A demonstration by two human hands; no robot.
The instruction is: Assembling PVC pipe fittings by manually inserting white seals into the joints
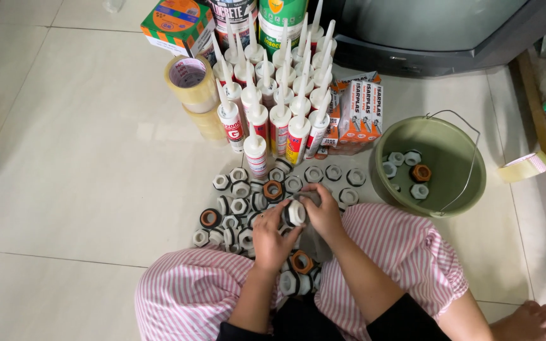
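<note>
I sit on a tiled floor with both hands together over a pile of pipe fittings. My left hand (272,239) and my right hand (322,211) both grip one white hexagonal fitting (296,212) between them. Around the hands lie several white and grey fittings (240,189), some with orange rings (273,189). More fittings (301,273) rest between my knees, which wear pink striped trousers.
A green bucket (450,146) with a wire handle holds a few fittings at the right. Several upright sealant tubes (279,95) stand behind the pile, beside stacked tape rolls (191,82) and small orange boxes (361,110). A tape roll (526,166) lies far right.
</note>
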